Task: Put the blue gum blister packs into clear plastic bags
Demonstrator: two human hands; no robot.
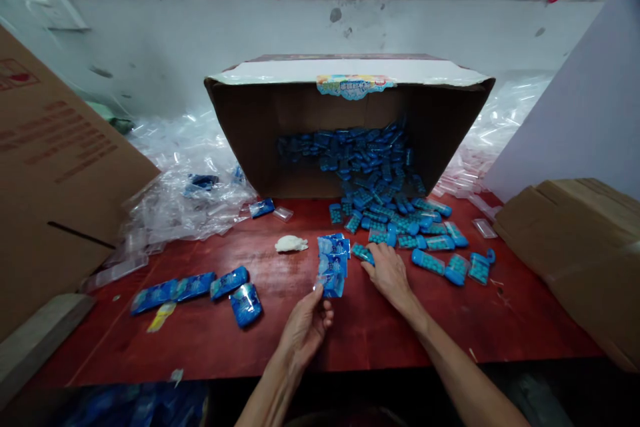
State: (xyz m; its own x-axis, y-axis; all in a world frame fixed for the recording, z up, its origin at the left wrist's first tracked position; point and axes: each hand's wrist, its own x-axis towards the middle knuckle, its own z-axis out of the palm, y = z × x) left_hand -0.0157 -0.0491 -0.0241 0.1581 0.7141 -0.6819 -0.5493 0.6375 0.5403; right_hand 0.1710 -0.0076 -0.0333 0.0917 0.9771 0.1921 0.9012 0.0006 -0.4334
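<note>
My left hand [307,327] is closed, thumb and fingers pinching the near end of some flat blue printed wrappers [333,263] that overlap in a row on the red table. To its right, my right hand [391,272] has its fingers closed on a small clear candy box [362,253] filled with blue-green beads. Just beyond the right hand, many similar boxes [383,237] with blue caps lie in a loose heap. At the left, several wrapped blue boxes [194,287] lie in a row, with one more [245,305] beside them.
A large carton [440,133] lies on its side, candy boxes spilling from its mouth. Clear plastic pieces [175,180] pile up behind left. A white crumpled item [291,244] lies mid-table. Cardboard boxes flank me at left [65,167] and right [575,247].
</note>
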